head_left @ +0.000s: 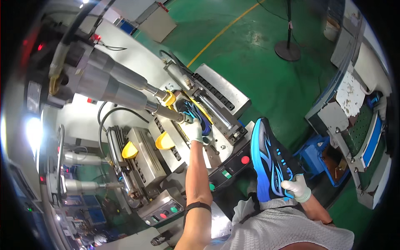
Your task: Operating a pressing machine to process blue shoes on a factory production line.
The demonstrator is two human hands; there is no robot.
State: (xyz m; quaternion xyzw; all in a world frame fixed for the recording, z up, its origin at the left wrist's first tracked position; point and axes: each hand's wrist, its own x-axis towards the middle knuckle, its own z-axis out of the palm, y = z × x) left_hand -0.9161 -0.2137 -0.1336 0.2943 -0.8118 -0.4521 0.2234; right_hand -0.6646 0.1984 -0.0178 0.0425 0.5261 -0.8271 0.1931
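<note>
My left hand (pixel 193 130), in a white glove, reaches up into a grey press machine (pixel 183 121) and grips a black-and-blue shoe (pixel 196 114) seated in its clamp under a metal cylinder rod (pixel 164 111). My right hand (pixel 296 187), also gloved, holds a second black-and-blue shoe (pixel 268 160) upright by its heel end, sole edge toward me, near my chest. A black band sits on my left forearm.
Yellow pads (pixel 164 141) sit on the machine. A control panel (pixel 233 164) with red and green buttons is below the clamp. A blue crate (pixel 316 156) and a conveyor (pixel 366 133) stand to the right. A post base (pixel 287 50) rests on the green floor.
</note>
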